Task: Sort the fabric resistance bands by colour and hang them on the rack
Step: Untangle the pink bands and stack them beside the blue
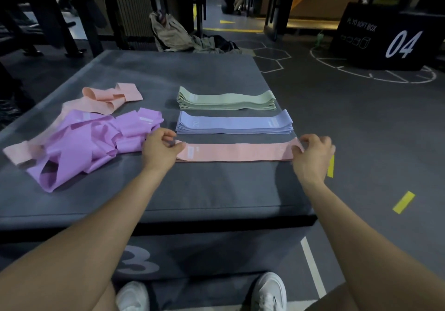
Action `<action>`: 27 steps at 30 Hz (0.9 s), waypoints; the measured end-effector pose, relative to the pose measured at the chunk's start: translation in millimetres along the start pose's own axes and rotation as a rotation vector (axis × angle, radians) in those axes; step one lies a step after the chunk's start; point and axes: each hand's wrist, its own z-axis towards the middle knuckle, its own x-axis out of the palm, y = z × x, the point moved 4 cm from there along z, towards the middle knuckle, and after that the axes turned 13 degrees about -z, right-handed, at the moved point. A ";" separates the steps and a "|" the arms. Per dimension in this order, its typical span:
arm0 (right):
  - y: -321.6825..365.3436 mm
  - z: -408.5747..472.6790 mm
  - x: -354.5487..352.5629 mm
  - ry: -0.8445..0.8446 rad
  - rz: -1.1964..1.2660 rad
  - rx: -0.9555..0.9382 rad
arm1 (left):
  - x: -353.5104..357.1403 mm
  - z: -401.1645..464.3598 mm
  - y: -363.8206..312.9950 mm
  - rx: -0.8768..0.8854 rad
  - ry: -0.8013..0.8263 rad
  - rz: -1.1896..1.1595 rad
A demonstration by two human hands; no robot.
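**padfoot_lifts:** so where's everything sitting right now?

**me:** All on the big grey padded box I'm using as a desk (192, 190). My left hand (160, 150) is pinching the left end of a pink band (238, 152) and my right hand (313, 154) is pinching its right end, hands well apart, with the band stretched flat between them near the front right of the top. Just behind it sits the stack of blue bands (234, 125), neatly flat, and behind that the stack of green bands (226, 100), same deal.

**padfoot_lifts:** and the unsorted stuff?

**me:** Off to my left. There's a tangled heap of purple bands (91, 142) just beside my left hand, and loose pink bands (108, 97) curled up behind it. Another pink one pokes out from under the purple heap at the far left edge.

**padfoot_lifts:** anything else around?

**me:** A black plyo box marked 04 (385, 38) on the floor to the right, a beige bag (168, 33) behind the box top, yellow tape marks (403, 202) on the floor, and my white shoes (268, 291) at the bottom.
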 end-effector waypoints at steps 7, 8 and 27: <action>75.7 -33.4 17.4 0.474 -0.098 -0.687 | -6.2 -0.6 -7.7 0.125 0.428 0.167; 81.7 -38.1 24.4 0.534 -0.144 -0.753 | -6.6 -1.1 -6.5 0.113 0.483 0.203; 95.9 -27.1 40.1 0.603 -0.159 -0.867 | -7.5 11.5 7.7 0.101 0.602 0.253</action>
